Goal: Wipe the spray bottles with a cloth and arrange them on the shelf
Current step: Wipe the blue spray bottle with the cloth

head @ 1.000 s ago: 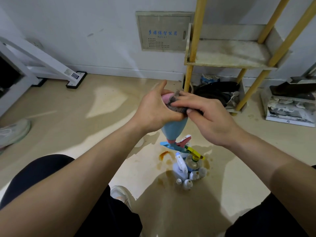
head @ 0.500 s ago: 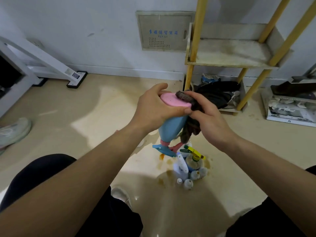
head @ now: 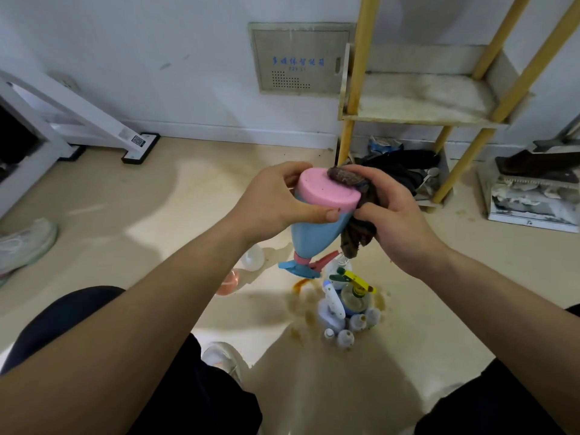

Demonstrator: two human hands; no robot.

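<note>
left hand [head: 276,200] fingers grip inverted spray bottle [head: 315,235] | right hand [head: 397,215] fingers clutch cloth [head: 357,238] at base rim | shelf [head: 408,118] beyond

Both arms [head: 163,321] are bare; dark, possibly black trousers [head: 62,315] and a whitish shoe [head: 223,356].

Surface 1: floor [head: 157,215], beige, glossy; brown stains [head: 302,284] beside bottle cluster [head: 345,312].
Cluster: small white bottles and spray bottles, upright, touching.
Left of cluster: 1 clear bottle [head: 252,257], 1 pinkish bottle [head: 227,282], both partly hidden by arm.
Far left: shoe [head: 22,243].
Surface 2: shelf [head: 417,98], yellow posts, 2 tiers in view; upper board dusty, lower tier holds dark clutter [head: 401,164].
</note>
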